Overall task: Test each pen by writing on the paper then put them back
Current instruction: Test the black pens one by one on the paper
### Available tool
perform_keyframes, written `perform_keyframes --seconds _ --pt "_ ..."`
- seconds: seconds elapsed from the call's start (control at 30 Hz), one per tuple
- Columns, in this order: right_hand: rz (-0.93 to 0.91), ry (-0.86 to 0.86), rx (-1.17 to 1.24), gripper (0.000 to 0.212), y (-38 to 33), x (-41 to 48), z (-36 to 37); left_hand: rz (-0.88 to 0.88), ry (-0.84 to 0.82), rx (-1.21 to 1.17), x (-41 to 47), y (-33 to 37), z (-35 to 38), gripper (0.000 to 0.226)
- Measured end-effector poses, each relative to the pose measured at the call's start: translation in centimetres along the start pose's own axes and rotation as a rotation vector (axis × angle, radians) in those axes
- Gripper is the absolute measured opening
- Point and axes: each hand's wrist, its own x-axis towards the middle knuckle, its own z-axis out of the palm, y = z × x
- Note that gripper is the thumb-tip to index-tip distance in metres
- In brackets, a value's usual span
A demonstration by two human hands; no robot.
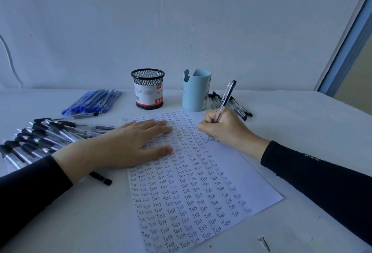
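— The hands?
— Right hand (pixel 227 126) curls its fingers round a pen (pixel 225 100), tip on the paper (pixel 201 182) at centre frame. Left hand (pixel 128 144) lies flat, fingers straight, pressing the sheet.
— The holders?
— Mesh cup (pixel 148 88) and blue holder (pixel 195 91) stand just above the paper; I cannot tell their contents.

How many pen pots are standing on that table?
2. A black wire-mesh pot with a red-and-white label stands beyond the white written sheet's far edge; a pale blue plastic pot stands right of it. No others show.
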Motion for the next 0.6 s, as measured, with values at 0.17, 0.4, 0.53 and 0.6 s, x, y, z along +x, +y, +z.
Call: perform_keyframes --seconds 0.17,0.4,0.53,0.6 --pt "-0.008 -0.005 -0.011 0.041 0.1 0.0 0.0 -0.001 0.0 -0.006 0.0 0.1 0.0 0.078" --pt "0.036 -0.004 0.016 0.038 0.2 0.0 0.0 -0.004 -0.004 -0.004 0.0 0.3 -0.1 0.075" --pt "0.111 0.004 0.127 0.046 0.0 0.4 -0.7 -0.005 -0.004 -0.001 -0.1 0.3 -0.1 0.074" --pt "0.139 0.017 0.199 0.037 -0.4 0.8 -1.2 -0.006 -0.005 0.005 -0.1 0.3 -0.2 0.073"
